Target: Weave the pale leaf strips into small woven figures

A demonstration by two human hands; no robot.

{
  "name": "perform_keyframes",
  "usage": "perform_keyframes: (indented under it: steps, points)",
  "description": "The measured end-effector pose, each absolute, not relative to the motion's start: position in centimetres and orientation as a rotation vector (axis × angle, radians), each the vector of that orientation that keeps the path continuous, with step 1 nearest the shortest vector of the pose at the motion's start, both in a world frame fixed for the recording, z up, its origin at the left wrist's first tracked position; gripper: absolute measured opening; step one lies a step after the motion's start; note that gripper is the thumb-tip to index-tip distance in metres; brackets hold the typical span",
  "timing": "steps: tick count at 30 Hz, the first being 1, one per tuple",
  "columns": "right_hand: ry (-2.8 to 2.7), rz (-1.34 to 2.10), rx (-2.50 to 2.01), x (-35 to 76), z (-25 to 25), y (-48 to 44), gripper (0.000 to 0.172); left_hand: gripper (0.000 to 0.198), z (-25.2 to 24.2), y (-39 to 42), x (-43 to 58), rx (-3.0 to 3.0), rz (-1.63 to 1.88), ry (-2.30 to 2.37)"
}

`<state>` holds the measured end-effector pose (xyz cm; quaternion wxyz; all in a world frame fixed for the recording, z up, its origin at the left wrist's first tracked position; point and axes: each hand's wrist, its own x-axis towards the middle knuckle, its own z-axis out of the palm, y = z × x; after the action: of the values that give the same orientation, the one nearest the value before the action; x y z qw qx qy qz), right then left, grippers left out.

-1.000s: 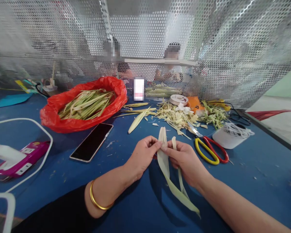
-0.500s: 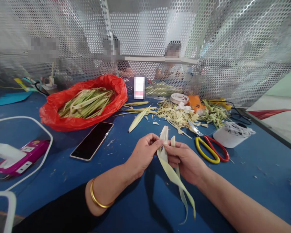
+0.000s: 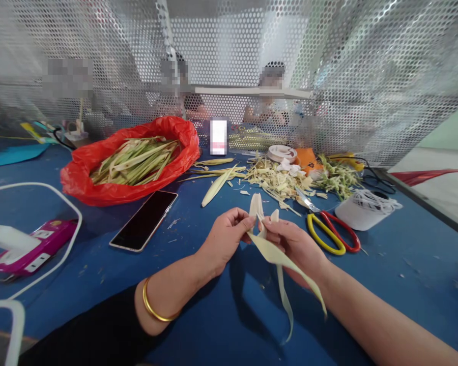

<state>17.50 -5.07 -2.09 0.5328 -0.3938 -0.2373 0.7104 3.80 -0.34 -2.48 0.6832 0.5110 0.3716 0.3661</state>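
While the left hand (image 3: 227,236) pinches a pale husk (image 3: 278,254) between thumb and forefinger, the right hand (image 3: 299,244) grips its other side, thumb pressed on the fingers, so both grips are closed on it. The husk is above the table (image 3: 206,325), its short end standing up at twelve o'clock between the hands and its long end curving down toward five o'clock. A thin tail (image 3: 285,300) hangs below the right hand; whether it belongs to the same piece, I cannot tell.

From the hands, a loose leaf (image 3: 217,187) lies at eleven o'clock, and a heap of scraps (image 3: 277,178) at one, with a tape roll (image 3: 277,153) just behind it. Scissors (image 3: 315,234) with one yellow and one red handle lie at three o'clock, near a white cup (image 3: 356,213) with cord on top. A dark phone (image 3: 143,223) lies at ten o'clock, just beside a red bag (image 3: 80,183) of greenish strips (image 3: 137,161). A gold bangle (image 3: 152,313) circles the left wrist.
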Motion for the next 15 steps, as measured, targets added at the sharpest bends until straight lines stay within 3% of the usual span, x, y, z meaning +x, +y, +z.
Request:
perform_keyframes:
  steps: [7, 15]
  points:
    - [-0.637, 1.640, -1.006, 17.7, -2.3, -5.1, 0.037, 0.020, -2.4, -0.2, 3.7, 1.329, 0.819, 0.879]
    - [-0.697, 1.558, -0.938, 18.4, -1.1, -5.5, 0.027, 0.018, -3.2, 0.5, 3.3, 1.591, 0.825, 0.992]
